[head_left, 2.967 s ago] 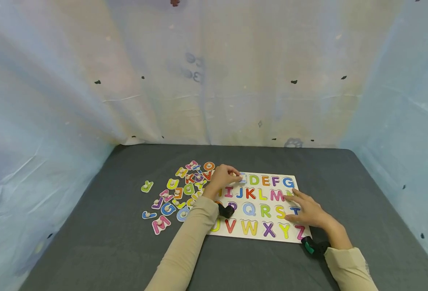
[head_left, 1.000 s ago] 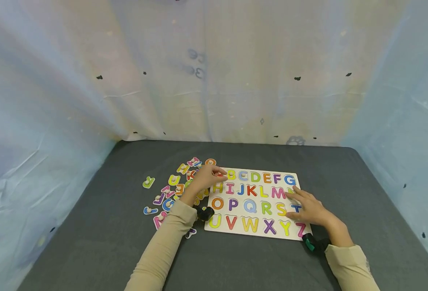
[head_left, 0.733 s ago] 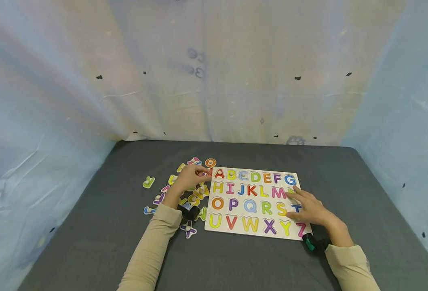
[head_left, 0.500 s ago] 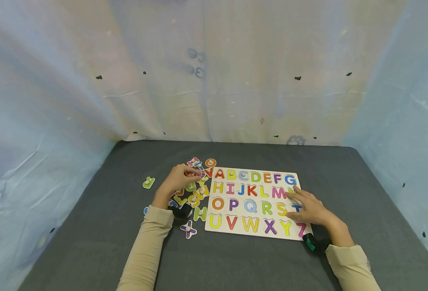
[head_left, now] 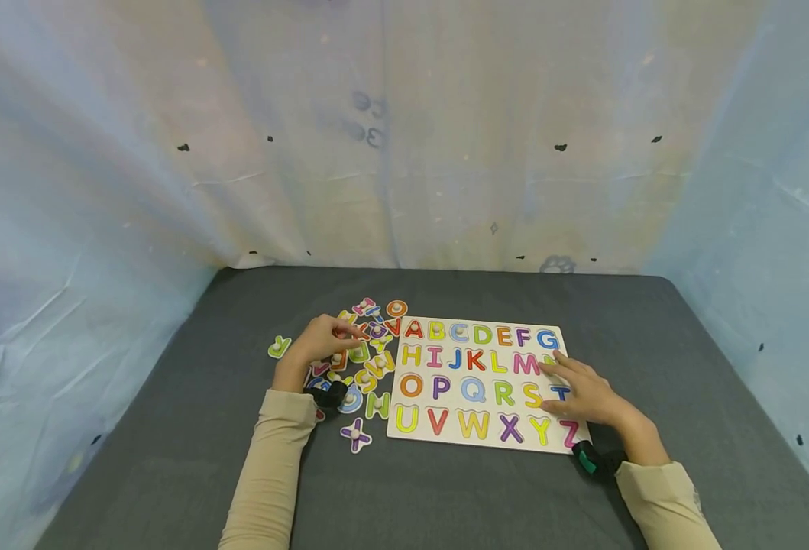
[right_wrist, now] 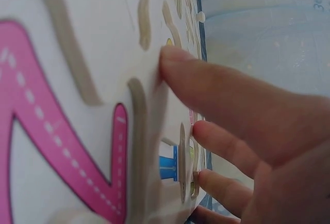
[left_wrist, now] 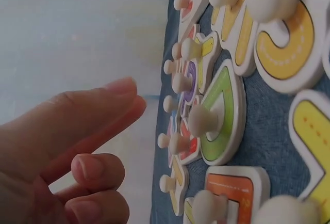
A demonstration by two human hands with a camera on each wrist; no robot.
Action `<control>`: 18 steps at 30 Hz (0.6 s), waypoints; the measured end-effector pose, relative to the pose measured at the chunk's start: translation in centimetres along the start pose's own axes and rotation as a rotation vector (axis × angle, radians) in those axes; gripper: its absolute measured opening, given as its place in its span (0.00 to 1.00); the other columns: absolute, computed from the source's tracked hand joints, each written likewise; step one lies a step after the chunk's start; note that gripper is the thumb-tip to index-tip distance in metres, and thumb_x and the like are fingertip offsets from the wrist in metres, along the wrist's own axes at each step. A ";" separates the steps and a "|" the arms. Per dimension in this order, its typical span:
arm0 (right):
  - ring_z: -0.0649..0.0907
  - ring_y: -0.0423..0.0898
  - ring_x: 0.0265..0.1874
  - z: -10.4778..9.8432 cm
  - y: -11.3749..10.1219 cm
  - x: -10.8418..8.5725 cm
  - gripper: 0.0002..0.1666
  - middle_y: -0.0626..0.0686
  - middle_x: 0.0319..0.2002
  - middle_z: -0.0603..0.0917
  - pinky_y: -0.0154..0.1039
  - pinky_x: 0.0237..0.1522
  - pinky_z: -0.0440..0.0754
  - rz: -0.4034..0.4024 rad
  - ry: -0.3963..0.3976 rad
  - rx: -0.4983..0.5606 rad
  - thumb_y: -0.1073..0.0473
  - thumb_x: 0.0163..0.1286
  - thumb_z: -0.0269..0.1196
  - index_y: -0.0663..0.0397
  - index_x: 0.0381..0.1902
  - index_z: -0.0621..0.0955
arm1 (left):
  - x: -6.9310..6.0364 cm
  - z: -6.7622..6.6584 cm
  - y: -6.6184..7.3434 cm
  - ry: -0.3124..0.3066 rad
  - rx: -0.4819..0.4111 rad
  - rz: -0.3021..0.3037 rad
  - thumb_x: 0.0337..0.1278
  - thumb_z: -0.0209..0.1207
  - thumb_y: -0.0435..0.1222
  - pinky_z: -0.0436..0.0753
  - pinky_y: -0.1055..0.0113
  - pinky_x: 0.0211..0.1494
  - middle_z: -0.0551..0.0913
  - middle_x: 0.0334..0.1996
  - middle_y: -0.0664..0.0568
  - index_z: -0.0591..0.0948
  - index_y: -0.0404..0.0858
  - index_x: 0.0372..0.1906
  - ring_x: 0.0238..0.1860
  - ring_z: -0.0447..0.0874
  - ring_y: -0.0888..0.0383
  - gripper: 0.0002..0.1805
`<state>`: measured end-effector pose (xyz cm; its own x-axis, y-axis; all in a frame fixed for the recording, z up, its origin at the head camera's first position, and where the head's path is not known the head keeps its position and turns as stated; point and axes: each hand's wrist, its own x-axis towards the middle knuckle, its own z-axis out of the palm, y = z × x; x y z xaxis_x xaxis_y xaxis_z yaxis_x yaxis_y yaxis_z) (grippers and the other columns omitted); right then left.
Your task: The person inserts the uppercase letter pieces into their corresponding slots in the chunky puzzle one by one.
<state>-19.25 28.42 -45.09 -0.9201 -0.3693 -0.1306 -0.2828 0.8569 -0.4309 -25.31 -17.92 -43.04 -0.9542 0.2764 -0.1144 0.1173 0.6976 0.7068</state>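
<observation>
My left hand (head_left: 321,341) hovers over the loose letter pieces left of the puzzle board (head_left: 456,388). Its thumb and index finger reach forward, the other fingers bend loosely, and nothing is between them. Close to it in the left wrist view are a green D piece (left_wrist: 227,95) and an orange E piece (left_wrist: 227,177), both with round knobs. My right hand (head_left: 586,393) rests with spread fingers on the board's right side, near the S and T recesses. Knobbed A (head_left: 413,329), B (head_left: 435,331) and C (head_left: 459,332) pieces sit in the top row.
Several more pieces lie close together beside the board, including an orange O (head_left: 396,308), a green N (head_left: 377,406) and a purple X (head_left: 356,435). One green piece (head_left: 279,347) lies apart at the far left. Dark grey cloth (head_left: 480,496) covers the table; printed curtains (head_left: 445,153) surround it.
My left hand was at the C recess three seconds ago; it has moved left off the board to above the loose pieces. The right hand stays in place on the board.
</observation>
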 end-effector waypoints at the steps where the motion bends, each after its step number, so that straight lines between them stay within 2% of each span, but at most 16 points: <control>1: 0.60 0.76 0.67 0.0 0.0 0.0 0.45 0.72 0.71 0.58 0.79 0.56 0.59 0.001 -0.001 0.001 0.45 0.54 0.71 0.55 0.66 0.71 | 0.0 0.0 -0.1 -0.008 0.004 -0.006 0.59 0.63 0.38 0.62 0.69 0.23 0.64 0.15 0.57 0.87 0.35 0.45 0.15 0.57 0.61 0.13; 4: 0.60 0.76 0.66 0.0 0.1 0.0 0.45 0.72 0.71 0.58 0.78 0.56 0.59 0.000 0.002 -0.007 0.45 0.54 0.71 0.55 0.66 0.71 | 0.0 0.0 -0.3 -0.033 0.025 -0.017 0.58 0.64 0.38 0.62 0.69 0.23 0.68 0.16 0.57 0.87 0.36 0.46 0.15 0.57 0.61 0.13; 6: 0.60 0.76 0.66 -0.1 0.1 0.0 0.44 0.72 0.71 0.58 0.78 0.55 0.60 -0.004 0.006 -0.012 0.45 0.54 0.71 0.55 0.66 0.71 | 0.0 0.1 -0.4 -0.045 0.041 -0.023 0.57 0.65 0.39 0.63 0.69 0.24 0.74 0.18 0.54 0.87 0.37 0.46 0.16 0.58 0.61 0.14; 9: 0.60 0.76 0.66 -0.1 0.0 0.0 0.45 0.72 0.71 0.58 0.79 0.56 0.59 -0.002 0.004 -0.006 0.45 0.54 0.71 0.54 0.66 0.71 | 0.0 0.1 -0.6 -0.055 0.055 -0.027 0.57 0.65 0.38 0.66 0.68 0.27 0.83 0.30 0.46 0.86 0.36 0.47 0.19 0.62 0.60 0.15; 12: 0.59 0.76 0.67 -0.1 0.0 0.0 0.45 0.71 0.72 0.58 0.79 0.56 0.58 0.003 -0.001 0.005 0.44 0.54 0.71 0.54 0.67 0.71 | 0.2 0.2 -0.8 -0.065 0.058 -0.032 0.57 0.64 0.38 0.67 0.68 0.29 0.86 0.37 0.41 0.86 0.36 0.47 0.22 0.65 0.59 0.14; 18: 0.59 0.76 0.67 0.1 0.0 -0.1 0.45 0.71 0.72 0.58 0.80 0.56 0.57 0.005 -0.004 0.014 0.45 0.54 0.71 0.55 0.67 0.71 | 0.4 0.5 -1.1 -0.076 0.090 -0.018 0.59 0.63 0.37 0.69 0.69 0.29 0.84 0.30 0.45 0.87 0.36 0.46 0.22 0.68 0.61 0.13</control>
<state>-19.12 28.40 -45.11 -0.9205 -0.3663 -0.1364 -0.2740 0.8537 -0.4429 -25.66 -18.27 -44.21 -0.9332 0.3101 -0.1818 0.1274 0.7584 0.6393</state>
